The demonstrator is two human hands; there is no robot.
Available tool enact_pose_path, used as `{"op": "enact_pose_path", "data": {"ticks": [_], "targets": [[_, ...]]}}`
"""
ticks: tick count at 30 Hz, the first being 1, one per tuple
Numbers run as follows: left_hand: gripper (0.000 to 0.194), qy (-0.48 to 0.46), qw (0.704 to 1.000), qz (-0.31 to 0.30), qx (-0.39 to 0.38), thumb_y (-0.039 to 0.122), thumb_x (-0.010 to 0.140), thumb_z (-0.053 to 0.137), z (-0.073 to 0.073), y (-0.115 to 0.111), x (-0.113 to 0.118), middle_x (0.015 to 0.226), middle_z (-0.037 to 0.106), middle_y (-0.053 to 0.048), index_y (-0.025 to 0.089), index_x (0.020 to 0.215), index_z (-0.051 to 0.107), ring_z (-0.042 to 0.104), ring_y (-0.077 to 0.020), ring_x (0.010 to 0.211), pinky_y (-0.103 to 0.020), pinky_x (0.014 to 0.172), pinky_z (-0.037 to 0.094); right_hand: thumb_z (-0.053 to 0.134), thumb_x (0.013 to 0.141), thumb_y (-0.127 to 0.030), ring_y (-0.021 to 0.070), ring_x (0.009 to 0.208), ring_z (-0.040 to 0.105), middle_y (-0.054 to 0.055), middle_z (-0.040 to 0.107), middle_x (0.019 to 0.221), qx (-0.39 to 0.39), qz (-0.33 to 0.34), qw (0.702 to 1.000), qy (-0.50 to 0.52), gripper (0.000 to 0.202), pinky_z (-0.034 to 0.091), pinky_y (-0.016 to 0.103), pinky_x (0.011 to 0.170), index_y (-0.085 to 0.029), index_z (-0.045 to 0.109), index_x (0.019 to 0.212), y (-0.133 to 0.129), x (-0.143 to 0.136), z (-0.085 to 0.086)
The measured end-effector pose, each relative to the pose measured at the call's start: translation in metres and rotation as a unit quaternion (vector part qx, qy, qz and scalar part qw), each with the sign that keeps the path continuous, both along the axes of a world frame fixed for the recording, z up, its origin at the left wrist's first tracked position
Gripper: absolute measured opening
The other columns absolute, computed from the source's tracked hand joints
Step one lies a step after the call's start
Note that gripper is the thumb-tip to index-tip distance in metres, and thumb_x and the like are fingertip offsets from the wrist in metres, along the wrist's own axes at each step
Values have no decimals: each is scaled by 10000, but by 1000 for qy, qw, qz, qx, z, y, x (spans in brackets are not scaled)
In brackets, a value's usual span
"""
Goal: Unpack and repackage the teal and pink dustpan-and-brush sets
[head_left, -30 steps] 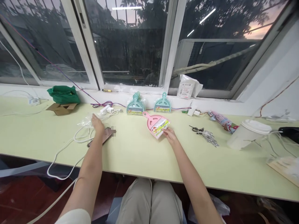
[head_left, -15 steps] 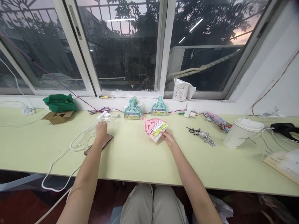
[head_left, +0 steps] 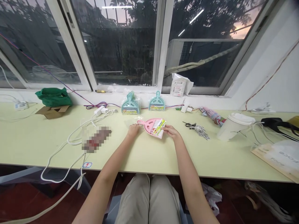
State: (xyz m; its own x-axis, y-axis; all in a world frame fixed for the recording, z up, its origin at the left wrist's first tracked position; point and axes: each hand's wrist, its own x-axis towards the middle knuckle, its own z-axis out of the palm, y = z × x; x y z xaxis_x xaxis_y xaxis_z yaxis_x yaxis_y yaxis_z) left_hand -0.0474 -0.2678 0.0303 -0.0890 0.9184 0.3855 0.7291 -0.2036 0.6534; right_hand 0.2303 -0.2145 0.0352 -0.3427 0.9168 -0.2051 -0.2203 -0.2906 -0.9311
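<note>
A pink dustpan-and-brush set (head_left: 153, 127) with a yellow-green label is held over the middle of the table. My right hand (head_left: 170, 130) pinches its labelled wide end. At its handle end is my left hand (head_left: 133, 130), fingers closed, with a clear plastic bag (head_left: 130, 123) at the fingertips. Behind them, several bagged teal dustpan sets (head_left: 130, 104) stand against the wall, and another teal set (head_left: 157, 102) stands apart to their right.
White cables (head_left: 70, 137) and a blurred-out object (head_left: 95, 140) lie left. A green bag (head_left: 53, 97) rests on a cardboard box (head_left: 52, 112). Keys (head_left: 198, 130), a folded umbrella (head_left: 213, 115) and a lidded white cup (head_left: 235, 127) are right.
My left hand has moved right, from the cables to the pink set's handle end, and clear plastic now shows there. The pink set has turned, its handle pointing more to the left.
</note>
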Motion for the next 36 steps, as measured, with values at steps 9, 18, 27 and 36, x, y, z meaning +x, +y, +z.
{"op": "enact_pose_path", "data": {"ticks": [9, 18, 27, 36], "targets": [[322, 306, 937, 149, -83, 36, 861, 383, 3, 5, -26, 1038, 623, -222, 87, 1048, 640, 575, -333, 1056, -406, 829, 443, 744, 600, 31, 184, 718, 724, 78, 758, 808, 4, -43, 998, -53, 232, 616, 264, 694, -116, 708, 777, -3, -3, 3], [372, 369, 916, 157, -5, 44, 892, 294, 14, -6, -5, 1020, 606, -202, 109, 1029, 634, 525, -321, 1047, -384, 782, 401, 726, 619, 13, 160, 701, 718, 63, 759, 807, 16, -25, 999, -22, 210, 608, 227, 653, -118, 709, 782, -10, -24, 2], [267, 301, 943, 140, 30, 107, 887, 408, 23, -6, 23, 1007, 603, -227, 102, 986, 656, 508, -347, 1073, -400, 798, 384, 753, 585, -7, 160, 701, 717, 42, 759, 798, 43, -6, 999, -17, 254, 606, 234, 640, -138, 710, 798, -26, -42, 8], [364, 380, 906, 182, 33, 32, 868, 315, 21, -6, 3, 961, 614, -205, 97, 940, 666, 532, -327, 1030, -386, 749, 391, 752, 567, 19, 178, 697, 722, 50, 754, 755, 25, -57, 997, -54, 241, 618, 259, 645, -129, 694, 749, -16, -27, 12]]}}
